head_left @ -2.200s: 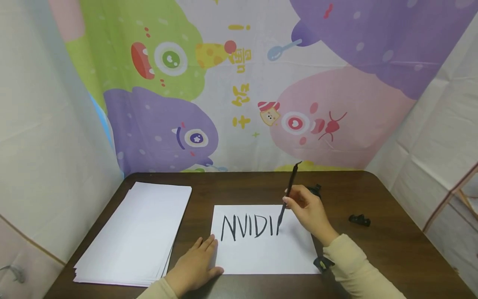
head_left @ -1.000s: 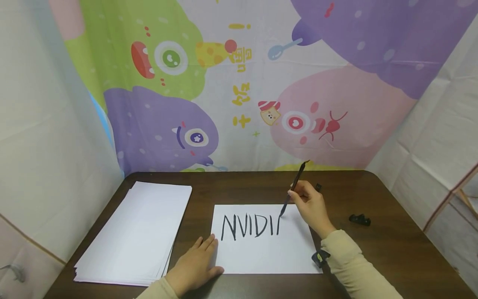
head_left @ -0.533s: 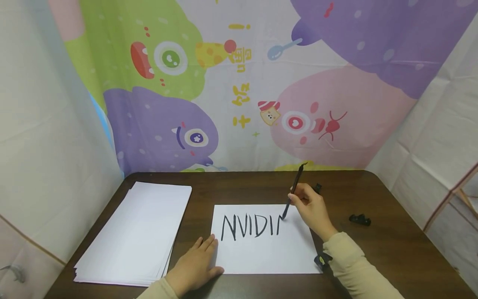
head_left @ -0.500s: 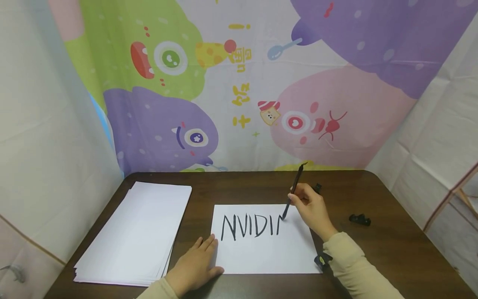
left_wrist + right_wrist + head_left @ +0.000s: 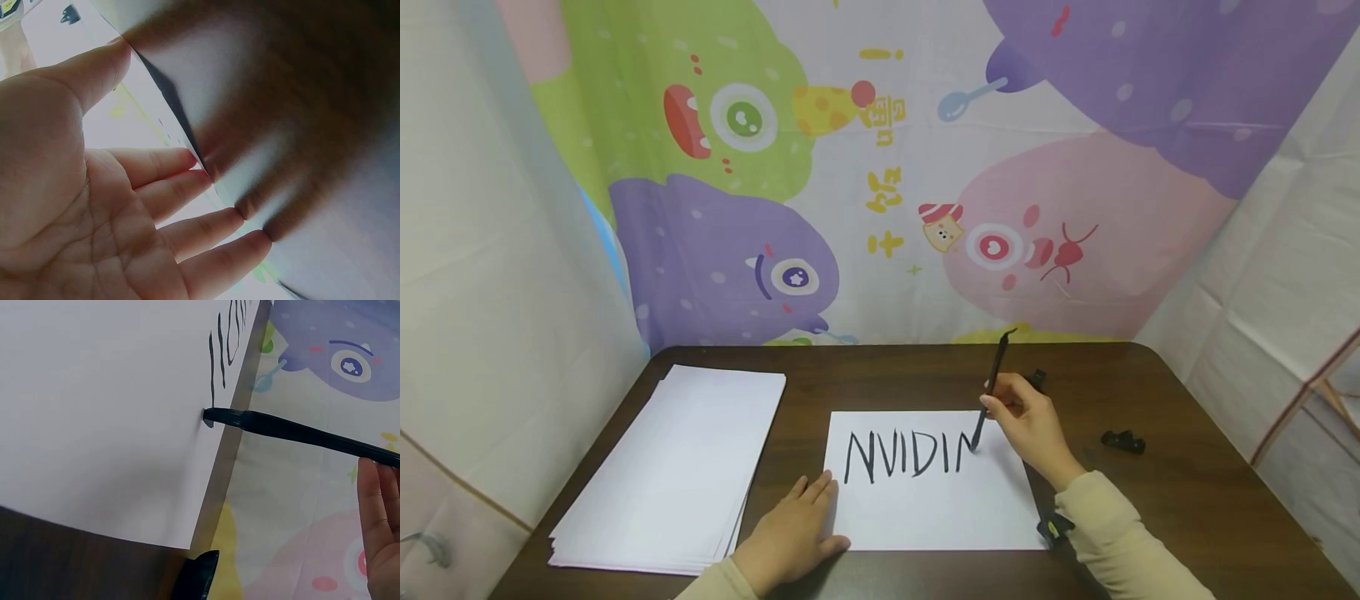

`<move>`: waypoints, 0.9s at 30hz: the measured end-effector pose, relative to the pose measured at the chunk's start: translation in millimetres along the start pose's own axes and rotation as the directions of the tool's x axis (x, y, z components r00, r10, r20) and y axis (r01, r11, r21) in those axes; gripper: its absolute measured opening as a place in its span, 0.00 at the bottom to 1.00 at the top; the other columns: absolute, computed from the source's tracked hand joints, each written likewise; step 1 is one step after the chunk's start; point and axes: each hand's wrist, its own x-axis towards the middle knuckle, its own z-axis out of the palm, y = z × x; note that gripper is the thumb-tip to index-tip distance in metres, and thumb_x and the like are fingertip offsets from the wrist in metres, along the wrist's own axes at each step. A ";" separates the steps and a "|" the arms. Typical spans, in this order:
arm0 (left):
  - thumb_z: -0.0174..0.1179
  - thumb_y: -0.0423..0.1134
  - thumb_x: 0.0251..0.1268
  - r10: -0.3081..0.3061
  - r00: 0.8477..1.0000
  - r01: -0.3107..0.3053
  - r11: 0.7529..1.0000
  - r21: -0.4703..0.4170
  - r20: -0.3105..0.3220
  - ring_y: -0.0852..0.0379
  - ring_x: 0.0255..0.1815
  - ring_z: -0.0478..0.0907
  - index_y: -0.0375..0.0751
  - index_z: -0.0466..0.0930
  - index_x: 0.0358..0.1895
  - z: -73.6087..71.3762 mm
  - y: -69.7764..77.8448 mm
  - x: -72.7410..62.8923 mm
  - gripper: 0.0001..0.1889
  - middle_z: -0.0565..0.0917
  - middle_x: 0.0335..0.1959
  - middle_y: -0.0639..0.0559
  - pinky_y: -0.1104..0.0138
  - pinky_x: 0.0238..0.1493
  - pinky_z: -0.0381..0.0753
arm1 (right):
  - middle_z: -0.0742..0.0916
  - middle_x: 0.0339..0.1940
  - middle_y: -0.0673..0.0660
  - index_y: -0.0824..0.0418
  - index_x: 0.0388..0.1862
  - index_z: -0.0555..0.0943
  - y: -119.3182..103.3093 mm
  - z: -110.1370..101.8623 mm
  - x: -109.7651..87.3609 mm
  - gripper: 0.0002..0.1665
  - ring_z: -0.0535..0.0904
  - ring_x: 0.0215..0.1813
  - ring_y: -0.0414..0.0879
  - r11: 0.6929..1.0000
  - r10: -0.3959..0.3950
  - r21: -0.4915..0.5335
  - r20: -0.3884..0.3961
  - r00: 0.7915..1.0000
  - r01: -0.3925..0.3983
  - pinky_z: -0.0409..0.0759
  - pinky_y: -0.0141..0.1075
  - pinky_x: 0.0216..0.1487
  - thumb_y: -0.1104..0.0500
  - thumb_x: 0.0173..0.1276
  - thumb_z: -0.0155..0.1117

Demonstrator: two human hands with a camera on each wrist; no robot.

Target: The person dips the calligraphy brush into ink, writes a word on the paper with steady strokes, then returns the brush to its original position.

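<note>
A white sheet of paper (image 5: 917,517) lies on the table, with "NVIDI" and part of a further letter in black strokes. My right hand (image 5: 1030,425) pinches a slim black writing brush (image 5: 994,379), its handle leaning upward. In the right wrist view, the brush's dark tip (image 5: 215,417) touches the paper at a stroke near the edge. My left hand (image 5: 790,533) rests at the sheet's left edge with fingers extended, fingertips on the paper. The left wrist view shows the palm of the left hand (image 5: 119,212) and its straight fingers. Right fingertips are partly hidden.
A stack of white paper (image 5: 677,467) lies at the left of the dark wooden table (image 5: 1172,517). A small black object (image 5: 1122,442) sits at the right. Another black item (image 5: 1038,379) is partly hidden behind my right hand. A cartoon-printed cloth (image 5: 880,300) hangs behind.
The brush lifted from the bottom of a slanted stroke to its top, then moved down and right, leaving a second diagonal line. My left hand has stayed put.
</note>
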 end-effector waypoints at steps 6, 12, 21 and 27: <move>0.66 0.57 0.57 0.000 1.000 0.000 1.000 0.001 0.002 0.29 0.70 0.65 0.30 0.69 0.67 0.4 -0.2 0.1 0.41 0.68 0.72 0.36 0.43 0.70 0.66 | 0.84 0.27 0.63 0.73 0.40 0.78 -3.4 -3.3 -2.0 0.10 0.83 0.28 0.55 0.999 -0.014 -0.028 0.032 0.999 0.015 0.85 0.28 0.30 0.76 0.59 0.66; 0.66 0.57 0.57 -0.005 1.000 0.005 1.000 0.000 0.002 0.29 0.70 0.65 0.30 0.69 0.67 0.1 0.4 -0.4 0.41 0.68 0.72 0.37 0.42 0.69 0.67 | 0.84 0.27 0.62 0.73 0.39 0.78 -7.4 -6.4 -5.1 0.10 0.84 0.28 0.53 0.999 -0.004 -0.042 0.061 0.998 0.007 0.86 0.30 0.30 0.77 0.58 0.66; 0.67 0.56 0.57 -0.003 1.000 0.003 1.000 0.002 -0.006 0.28 0.69 0.65 0.30 0.70 0.66 -2.2 1.9 -1.1 0.41 0.69 0.71 0.36 0.41 0.68 0.68 | 0.85 0.27 0.60 0.72 0.41 0.78 15.5 -8.3 -13.6 0.11 0.84 0.27 0.52 0.999 0.014 -0.040 0.073 0.997 -0.011 0.86 0.33 0.29 0.76 0.59 0.67; 0.67 0.56 0.57 -0.002 1.000 0.002 1.000 -0.001 -0.010 0.27 0.69 0.65 0.30 0.70 0.66 -1.1 1.3 -1.0 0.41 0.69 0.71 0.36 0.41 0.68 0.69 | 0.84 0.27 0.55 0.66 0.41 0.79 22.1 -12.7 -18.6 0.10 0.84 0.27 0.46 0.998 0.044 -0.049 0.088 0.995 -0.039 0.86 0.30 0.30 0.71 0.61 0.68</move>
